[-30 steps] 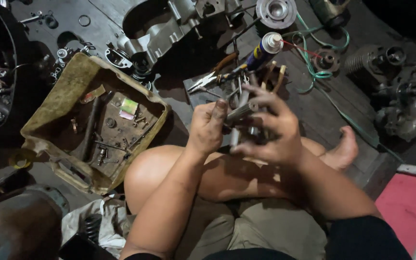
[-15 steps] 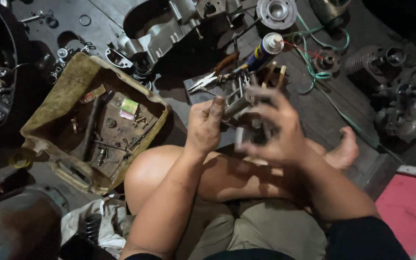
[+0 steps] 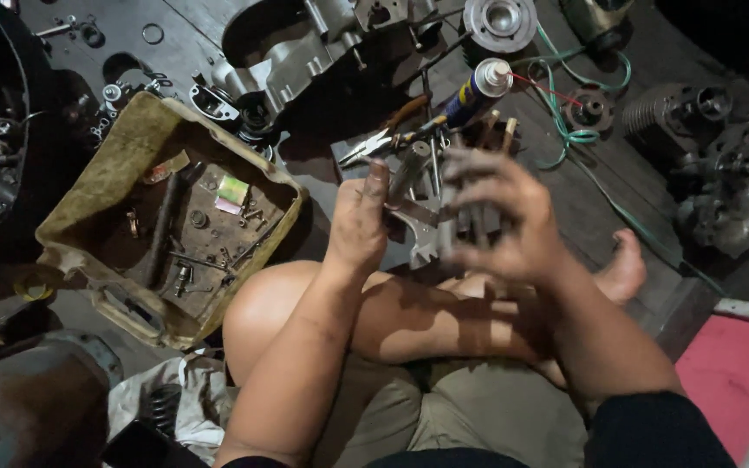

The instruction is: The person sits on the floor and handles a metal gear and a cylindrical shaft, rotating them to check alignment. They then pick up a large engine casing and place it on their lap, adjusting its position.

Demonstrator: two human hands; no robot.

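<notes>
**Greasy hands work a metal engine part over a cluttered workshop floor**

A seated person holds a grey metal part [image 3: 422, 227] above a bare knee, near the centre of the scene. The left hand [image 3: 359, 224] is clamped on the part's left side, thumb up along its shaft. The right hand [image 3: 504, 221] is blurred; its fingers curl over the part's right end, though whether they grip it firmly cannot be told. The step in hand looks like fitting or turning a piece on the part; the next move likely calls for a steady left hold while the right twists. On the floor: one dirty yellow tray [image 3: 97, 186] of small hardware at left, one spray can [image 3: 472, 92] and one pair of pliers [image 3: 383, 139] beyond the hands, one engine casing [image 3: 296, 52] far behind.
</notes>
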